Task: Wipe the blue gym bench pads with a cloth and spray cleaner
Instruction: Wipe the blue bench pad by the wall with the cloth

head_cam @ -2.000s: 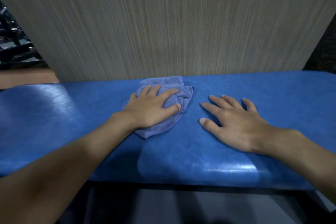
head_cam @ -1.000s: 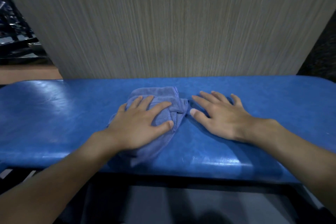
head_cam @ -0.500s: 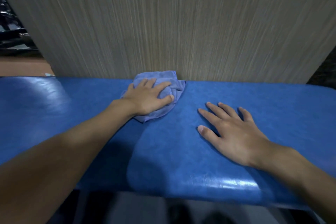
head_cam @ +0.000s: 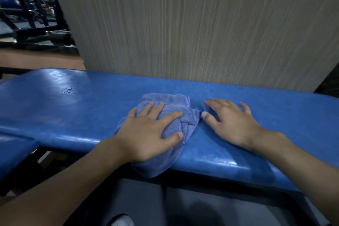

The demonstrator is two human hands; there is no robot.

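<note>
Machines (head_cam: pixel 27 14) of black steel stand blurred at far left, behind a strip of reddish-brown floor (head_cam: pixel 36 60). In front runs the long blue bench pad (head_cam: pixel 55 115), its vinyl skin glossy, faintly mottled and rounded at the corners and along the near edge, where light streaks across it. A small cluster of droplets (head_cam: pixel 68 90) beads on the pad's left part.

Near the pad's middle, a person's left hand (head_cam: pixel 146 134) lies palm down with fingers and thumb splayed, pressing flat on a soft lavender-blue cloth (head_cam: pixel 165 101). The cloth is bunched in loose folds, its nap like fine terry, with a stitched hem (head_cam: pixel 188 104) running along its right side. Its far part lies on top of the pad, while its near part drapes in a rounded pouch over the front edge.

Just right of the cloth, the right hand (head_cam: pixel 231 124) rests bare on the vinyl, palm down, fingers fanned and holding nothing. Its thumb tip sits just beside the hem; whether the two touch cannot be told.

Behind the bench, from left of centre almost to the right edge of the view, rises a broad wall panel (head_cam: pixel 201 24), pale grey-beige with fine vertical streaks like wood grain. Beneath the pad the bench frame (head_cam: pixel 238 187) shows as a dark, matte bar.
</note>
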